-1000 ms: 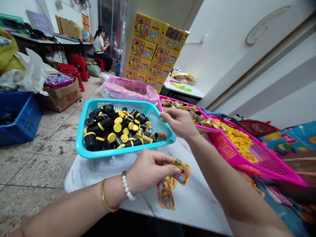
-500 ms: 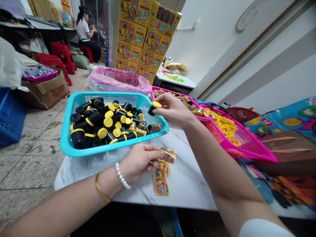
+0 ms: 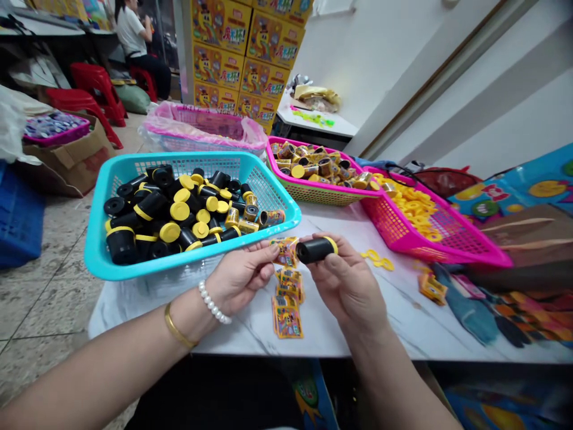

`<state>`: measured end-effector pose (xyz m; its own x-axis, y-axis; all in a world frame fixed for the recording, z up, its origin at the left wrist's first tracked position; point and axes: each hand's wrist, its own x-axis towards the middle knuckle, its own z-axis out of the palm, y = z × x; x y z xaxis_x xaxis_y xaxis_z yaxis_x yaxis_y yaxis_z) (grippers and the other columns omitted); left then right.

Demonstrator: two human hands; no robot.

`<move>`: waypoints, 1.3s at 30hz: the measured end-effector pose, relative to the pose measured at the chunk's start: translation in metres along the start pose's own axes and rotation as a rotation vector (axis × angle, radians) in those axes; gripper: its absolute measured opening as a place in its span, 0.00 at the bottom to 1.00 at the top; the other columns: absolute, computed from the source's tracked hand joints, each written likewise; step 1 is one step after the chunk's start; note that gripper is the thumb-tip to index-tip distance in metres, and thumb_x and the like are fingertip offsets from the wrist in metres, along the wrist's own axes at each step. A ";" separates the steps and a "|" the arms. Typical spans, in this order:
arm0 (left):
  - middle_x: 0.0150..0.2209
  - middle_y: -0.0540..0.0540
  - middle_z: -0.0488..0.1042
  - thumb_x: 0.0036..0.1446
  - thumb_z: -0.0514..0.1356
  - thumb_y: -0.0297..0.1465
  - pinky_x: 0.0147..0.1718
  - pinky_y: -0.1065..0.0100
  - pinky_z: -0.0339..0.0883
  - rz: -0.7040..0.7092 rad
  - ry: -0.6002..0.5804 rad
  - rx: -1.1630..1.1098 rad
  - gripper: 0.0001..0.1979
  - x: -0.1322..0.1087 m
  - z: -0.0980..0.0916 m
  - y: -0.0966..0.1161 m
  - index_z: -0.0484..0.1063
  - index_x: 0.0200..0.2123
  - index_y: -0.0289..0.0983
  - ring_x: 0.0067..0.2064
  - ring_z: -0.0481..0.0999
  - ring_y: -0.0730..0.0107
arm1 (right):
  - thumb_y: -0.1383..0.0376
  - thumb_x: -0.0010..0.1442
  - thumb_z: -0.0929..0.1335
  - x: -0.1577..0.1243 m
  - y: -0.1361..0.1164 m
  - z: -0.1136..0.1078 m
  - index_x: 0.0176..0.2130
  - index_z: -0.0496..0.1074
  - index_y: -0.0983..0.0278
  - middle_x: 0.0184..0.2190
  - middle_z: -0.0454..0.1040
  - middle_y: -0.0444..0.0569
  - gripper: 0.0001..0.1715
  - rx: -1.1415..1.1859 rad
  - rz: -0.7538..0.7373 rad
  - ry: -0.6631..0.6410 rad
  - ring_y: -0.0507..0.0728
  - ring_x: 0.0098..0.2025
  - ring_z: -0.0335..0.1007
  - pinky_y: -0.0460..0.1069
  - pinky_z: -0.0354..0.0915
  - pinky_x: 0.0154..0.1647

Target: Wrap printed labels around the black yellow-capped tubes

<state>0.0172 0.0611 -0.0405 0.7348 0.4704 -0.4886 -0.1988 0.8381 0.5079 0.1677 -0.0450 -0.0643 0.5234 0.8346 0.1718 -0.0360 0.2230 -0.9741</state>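
Between thumb and fingers, my left hand [image 3: 244,272] pinches a printed yellow sticker [image 3: 285,251] by its left edge. My right hand [image 3: 351,278] grips a black plastic cylinder [image 3: 314,249] with a yellow cap, lying sideways with its dark end towards the sticker. Cylinder and sticker are very close; whether they touch I cannot tell. Below them, more printed stickers [image 3: 287,316] lie in a small overlapping pile on the white marble-patterned table [image 3: 242,340]. Just behind my left hand stands a turquoise basket [image 3: 188,266] heaped with black cylinders with yellow caps, several with printed wraps at its right end.
A pink basket [image 3: 322,194] holds wrapped cylinders; another pink basket [image 3: 465,254] holds yellow plastic pieces. Yellow rings [image 3: 378,260] and stickers [image 3: 432,288] lie at the right. Farther back are a plastic-lined basket [image 3: 201,143], stacked yellow boxes [image 3: 219,65] and a seated person [image 3: 134,36].
My right hand has come down and back from above the baskets with the black cylinder, now beside the sticker. My left hand still holds the sticker, which looks flatter now. The view has shifted.
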 end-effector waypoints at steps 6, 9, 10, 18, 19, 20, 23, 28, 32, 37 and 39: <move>0.24 0.51 0.72 0.60 0.61 0.18 0.12 0.85 0.51 0.018 -0.088 0.006 0.08 0.002 -0.006 -0.005 0.72 0.27 0.30 0.15 0.62 0.89 | 0.57 0.55 0.77 -0.008 -0.004 0.001 0.43 0.75 0.58 0.40 0.81 0.48 0.17 -0.153 -0.092 0.138 0.56 0.42 0.78 0.51 0.74 0.48; 0.25 0.50 0.73 0.58 0.63 0.21 0.12 0.85 0.50 -0.017 -0.151 0.060 0.04 0.002 -0.009 -0.008 0.74 0.30 0.29 0.16 0.63 0.88 | 0.57 0.57 0.76 -0.013 -0.008 0.006 0.44 0.75 0.58 0.41 0.81 0.47 0.16 -0.115 -0.114 0.121 0.55 0.44 0.79 0.49 0.74 0.48; 0.25 0.50 0.72 0.58 0.64 0.21 0.12 0.84 0.49 -0.022 -0.169 0.065 0.03 0.003 -0.010 -0.008 0.74 0.31 0.29 0.16 0.63 0.88 | 0.57 0.57 0.76 -0.014 -0.008 0.008 0.44 0.74 0.58 0.40 0.81 0.46 0.16 -0.100 -0.117 0.120 0.54 0.43 0.79 0.48 0.75 0.48; 0.21 0.54 0.67 0.48 0.70 0.26 0.10 0.82 0.41 0.036 -0.225 -0.011 0.09 0.005 -0.013 -0.007 0.72 0.27 0.31 0.15 0.60 0.87 | 0.62 0.58 0.76 -0.020 -0.009 0.013 0.42 0.70 0.59 0.37 0.83 0.45 0.15 -0.156 -0.097 0.114 0.55 0.37 0.82 0.49 0.79 0.41; 0.20 0.54 0.66 0.46 0.72 0.27 0.10 0.82 0.41 0.041 -0.232 -0.012 0.10 0.006 -0.013 -0.008 0.72 0.26 0.31 0.15 0.60 0.86 | 0.63 0.58 0.76 -0.021 -0.012 0.012 0.41 0.70 0.59 0.40 0.84 0.47 0.14 -0.185 -0.108 0.098 0.56 0.39 0.83 0.49 0.79 0.41; 0.20 0.54 0.66 0.44 0.73 0.28 0.11 0.82 0.41 0.044 -0.239 -0.007 0.11 0.006 -0.013 -0.009 0.73 0.26 0.31 0.16 0.61 0.87 | 0.64 0.58 0.76 -0.021 -0.015 0.012 0.40 0.70 0.60 0.43 0.84 0.49 0.14 -0.221 -0.117 0.074 0.57 0.41 0.83 0.49 0.79 0.41; 0.21 0.53 0.67 0.43 0.73 0.30 0.12 0.81 0.40 0.044 -0.259 0.034 0.12 0.006 -0.014 -0.010 0.74 0.26 0.30 0.17 0.60 0.87 | 0.69 0.57 0.75 -0.023 -0.024 0.012 0.39 0.69 0.60 0.48 0.82 0.53 0.13 -0.338 -0.153 -0.011 0.59 0.44 0.83 0.48 0.79 0.40; 0.21 0.53 0.68 0.45 0.73 0.35 0.13 0.78 0.37 0.076 -0.244 0.159 0.14 0.004 -0.014 -0.009 0.76 0.29 0.31 0.16 0.58 0.86 | 0.71 0.55 0.74 -0.021 -0.021 0.013 0.40 0.69 0.59 0.45 0.83 0.51 0.15 -0.398 -0.266 0.000 0.58 0.43 0.82 0.48 0.78 0.40; 0.15 0.56 0.62 0.45 0.73 0.39 0.15 0.77 0.40 0.163 -0.111 0.213 0.17 0.003 -0.013 -0.012 0.75 0.27 0.32 0.17 0.55 0.84 | 0.71 0.54 0.76 -0.016 -0.015 0.012 0.42 0.72 0.58 0.41 0.81 0.46 0.17 -0.371 -0.343 0.044 0.55 0.41 0.81 0.48 0.78 0.42; 0.32 0.50 0.73 0.41 0.76 0.39 0.22 0.76 0.57 0.180 -0.108 0.221 0.22 0.000 -0.011 -0.013 0.75 0.35 0.34 0.27 0.69 0.79 | 0.70 0.53 0.78 -0.015 -0.017 0.001 0.41 0.75 0.58 0.37 0.79 0.45 0.17 -0.380 -0.327 -0.012 0.54 0.37 0.80 0.47 0.78 0.39; 0.35 0.47 0.75 0.39 0.77 0.40 0.29 0.72 0.65 0.078 -0.197 0.275 0.25 0.000 -0.011 -0.012 0.75 0.38 0.34 0.33 0.74 0.73 | 0.69 0.53 0.78 -0.015 -0.017 -0.003 0.42 0.75 0.58 0.37 0.79 0.46 0.17 -0.386 -0.323 -0.057 0.54 0.37 0.79 0.47 0.78 0.39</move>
<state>0.0118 0.0542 -0.0544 0.8408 0.4454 -0.3076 -0.0972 0.6833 0.7237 0.1625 -0.0628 -0.0503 0.4080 0.7822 0.4708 0.4431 0.2813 -0.8512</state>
